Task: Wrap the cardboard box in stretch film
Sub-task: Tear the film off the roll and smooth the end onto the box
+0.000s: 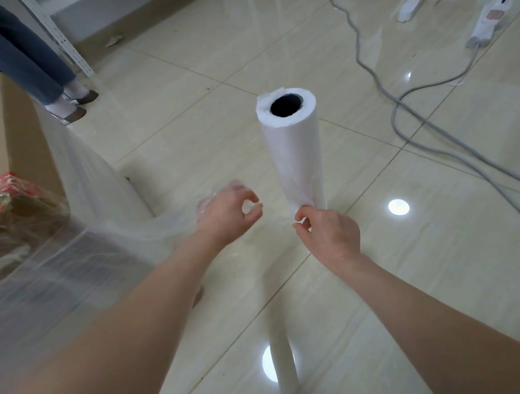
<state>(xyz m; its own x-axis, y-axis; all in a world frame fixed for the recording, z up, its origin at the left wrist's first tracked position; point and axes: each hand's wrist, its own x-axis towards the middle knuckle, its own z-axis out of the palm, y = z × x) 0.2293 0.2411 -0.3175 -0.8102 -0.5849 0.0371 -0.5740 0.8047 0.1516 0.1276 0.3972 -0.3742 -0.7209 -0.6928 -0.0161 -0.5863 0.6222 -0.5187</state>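
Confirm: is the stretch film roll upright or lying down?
Upright, held off the floor: the stretch film roll has its hollow core end up, and the right hand pinches its lower end.

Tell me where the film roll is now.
Head view, centre: the roll stands upright, right hand pinching film at its lower end, left hand just left, box far left.

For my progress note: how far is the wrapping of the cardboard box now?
Done: film layers already cover the cardboard box side near the camera. In hand: a film sheet runs from the box to the left hand, which holds it, while the right hand pinches film at the lower end of the roll. Left: the upper box wall looks bare, so more turns seem needed.
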